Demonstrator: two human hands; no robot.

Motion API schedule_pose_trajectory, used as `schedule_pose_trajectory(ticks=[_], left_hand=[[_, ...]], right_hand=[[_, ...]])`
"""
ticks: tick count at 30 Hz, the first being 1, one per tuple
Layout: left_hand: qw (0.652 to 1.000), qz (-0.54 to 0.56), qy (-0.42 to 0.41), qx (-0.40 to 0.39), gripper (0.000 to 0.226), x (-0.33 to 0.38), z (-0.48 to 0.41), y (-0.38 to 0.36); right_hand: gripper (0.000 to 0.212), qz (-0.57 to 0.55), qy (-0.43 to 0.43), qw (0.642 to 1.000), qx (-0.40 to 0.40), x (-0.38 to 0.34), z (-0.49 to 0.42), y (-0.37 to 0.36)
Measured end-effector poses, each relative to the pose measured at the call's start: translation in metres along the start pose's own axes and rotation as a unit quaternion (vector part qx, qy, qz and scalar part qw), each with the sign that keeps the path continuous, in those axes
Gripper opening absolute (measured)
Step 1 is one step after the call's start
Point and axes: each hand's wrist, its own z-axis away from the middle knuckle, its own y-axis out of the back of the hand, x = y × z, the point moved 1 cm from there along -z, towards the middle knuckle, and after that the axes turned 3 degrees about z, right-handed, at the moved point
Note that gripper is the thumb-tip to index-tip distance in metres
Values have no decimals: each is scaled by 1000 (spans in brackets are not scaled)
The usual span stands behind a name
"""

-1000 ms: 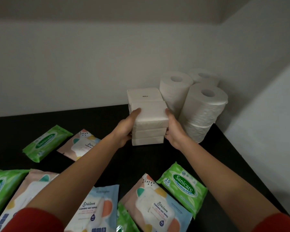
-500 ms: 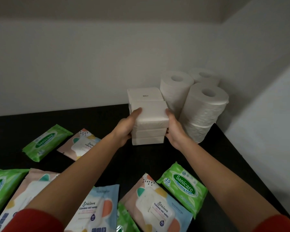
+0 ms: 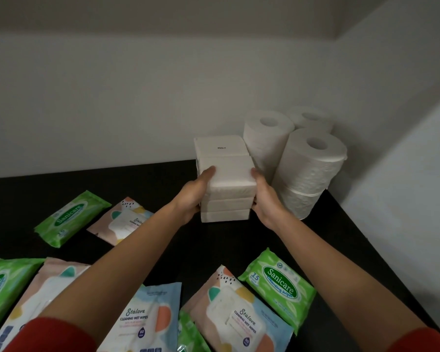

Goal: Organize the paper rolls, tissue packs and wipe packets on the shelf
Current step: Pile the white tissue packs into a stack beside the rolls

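The front stack of tissue packs (image 3: 228, 193), three white packs deep, sits between my palms toward the back right of the dark shelf (image 3: 239, 246), and its bottom pack looks to be resting on the surface. Its long axis runs across me, left to right, so the two short ends are what I hold: my left hand (image 3: 194, 198) clamps one end and my right hand (image 3: 266, 200) the other. Each thumb is hooked over the top pack's edge; the fingers wrap the ends, mostly out of my sight. The stack lies dead ahead and neither hand is nearer, so I judge any nudge has to come from both wrists together. Directly behind it, touching or nearly so, is the rear stack (image 3: 220, 147), with a small printed mark on top. Just right of my right hand stand the paper rolls (image 3: 310, 171), packed into the corner against the wall (image 3: 137, 102), so there is little room to slide that way. Nearer to me the wipe packets (image 3: 277, 284) lie scattered flat, green ones and pastel ones, well apart from the stack and not yet sorted.
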Motion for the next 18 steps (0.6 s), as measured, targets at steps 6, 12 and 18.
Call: schedule_pose_trajectory(ticks=[6,12,18], left_hand=[[999,25,-13,19,54,6,-9,6],[997,11,-13,74,52,23,-27,10],[995,27,-15,90,59,34,-45,13]], right_hand=[[34,-11,37,999,3,-13,-4,7],[50,-7,45,999,3,-33,-14,4],[44,9,42,999,6,-42,-21,-2]])
